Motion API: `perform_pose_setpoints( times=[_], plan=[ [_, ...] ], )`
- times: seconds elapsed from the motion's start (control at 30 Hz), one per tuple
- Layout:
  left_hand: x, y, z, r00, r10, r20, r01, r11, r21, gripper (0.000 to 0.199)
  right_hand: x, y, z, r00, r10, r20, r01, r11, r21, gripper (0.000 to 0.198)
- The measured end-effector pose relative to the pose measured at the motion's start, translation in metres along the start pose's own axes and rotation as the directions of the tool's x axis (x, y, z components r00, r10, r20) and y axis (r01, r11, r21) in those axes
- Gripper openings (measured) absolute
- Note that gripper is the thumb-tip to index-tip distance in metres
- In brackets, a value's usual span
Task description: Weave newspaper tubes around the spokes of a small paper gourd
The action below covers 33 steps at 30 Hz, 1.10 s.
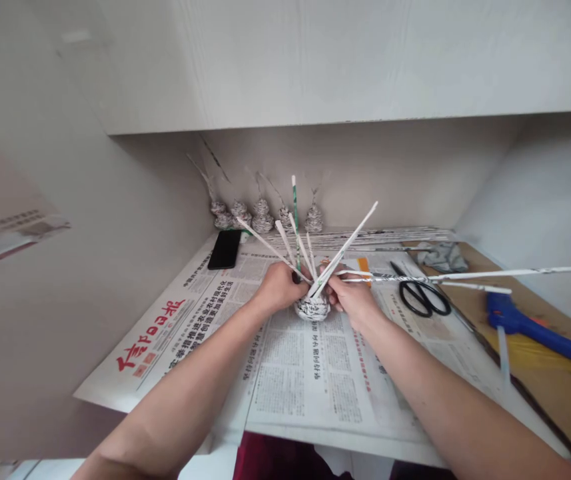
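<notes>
A small round weave of rolled paper strips [314,308] sits above the newspaper in front of me, between both hands. Several white paper rods [349,243] stick up and fan out from it, one of them partly green. My left hand [282,287] closes round the left side of the weave, fingertips among the rod bases. At the right side, my right hand [350,299] pinches paper rods where they meet the weave. A long paper rod [520,272] runs from there out to the right edge. The palms hide part of the weave.
Newspaper [215,333] covers the table. Several gourd-shaped paper weaves [262,217] line the back wall, with loose paper rods [365,238] before them. A black phone [224,249] lies left; scissors [424,298], a grey cloth [442,257] and a blue glue gun [540,328] lie right. A cabinet [315,67] overhangs.
</notes>
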<state>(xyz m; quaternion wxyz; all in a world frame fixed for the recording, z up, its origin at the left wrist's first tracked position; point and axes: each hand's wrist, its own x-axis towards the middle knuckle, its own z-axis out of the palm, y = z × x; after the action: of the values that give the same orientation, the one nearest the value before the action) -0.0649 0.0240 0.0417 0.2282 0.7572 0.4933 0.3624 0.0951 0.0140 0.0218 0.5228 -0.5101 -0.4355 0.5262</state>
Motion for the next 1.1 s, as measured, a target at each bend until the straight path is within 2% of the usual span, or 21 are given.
perform_pose_setpoints(
  times=[0.1,0.17,0.3,0.4,0.47,0.6,0.67,0.77,0.97,1.1],
  plan=[
    [0.0,-0.001,0.0,0.999,0.021,-0.042,-0.02,1.0,0.015,0.016,0.0,0.0,0.0,0.994,-0.09,0.059,0.087,0.995,0.049,0.033],
    [0.001,-0.002,0.0,0.999,0.021,-0.045,-0.021,1.0,0.016,0.016,0.002,0.002,-0.001,0.994,-0.095,0.059,0.091,0.993,0.08,0.033],
    [0.001,-0.001,0.001,0.997,-0.043,-0.066,0.047,0.997,0.062,0.018,0.008,0.004,-0.004,1.0,0.021,-0.013,-0.019,0.993,0.12,0.032],
    [0.0,0.002,0.002,0.993,-0.061,-0.102,0.071,0.993,0.097,0.017,0.008,0.003,-0.006,0.994,0.098,-0.039,-0.098,0.995,0.007,0.032],
    [-0.001,0.004,0.002,0.992,-0.02,-0.121,0.034,0.993,0.11,0.015,0.006,0.002,-0.004,0.998,0.06,-0.028,-0.062,0.996,-0.065,0.033],
    [0.0,0.004,0.0,0.986,0.05,-0.16,-0.027,0.99,0.138,0.011,0.0,0.002,0.0,0.988,-0.151,0.015,0.152,0.983,-0.105,0.029],
    [0.0,0.003,0.0,0.987,0.045,-0.157,-0.022,0.989,0.145,0.012,-0.002,0.002,0.001,0.978,-0.207,0.041,0.21,0.971,-0.115,0.031],
    [0.001,0.0,0.001,0.989,0.053,-0.136,-0.034,0.99,0.136,0.012,-0.002,0.002,0.0,0.974,-0.216,0.068,0.222,0.971,-0.09,0.032],
    [0.0,-0.002,0.003,0.993,0.074,-0.091,-0.066,0.993,0.094,0.015,-0.003,-0.003,-0.001,0.974,-0.152,0.17,0.15,0.988,0.025,0.034],
    [0.0,-0.002,0.003,0.995,0.054,-0.087,-0.051,0.998,0.037,0.018,-0.006,-0.008,-0.002,0.953,-0.221,0.205,0.218,0.975,0.041,0.031]
  ],
)
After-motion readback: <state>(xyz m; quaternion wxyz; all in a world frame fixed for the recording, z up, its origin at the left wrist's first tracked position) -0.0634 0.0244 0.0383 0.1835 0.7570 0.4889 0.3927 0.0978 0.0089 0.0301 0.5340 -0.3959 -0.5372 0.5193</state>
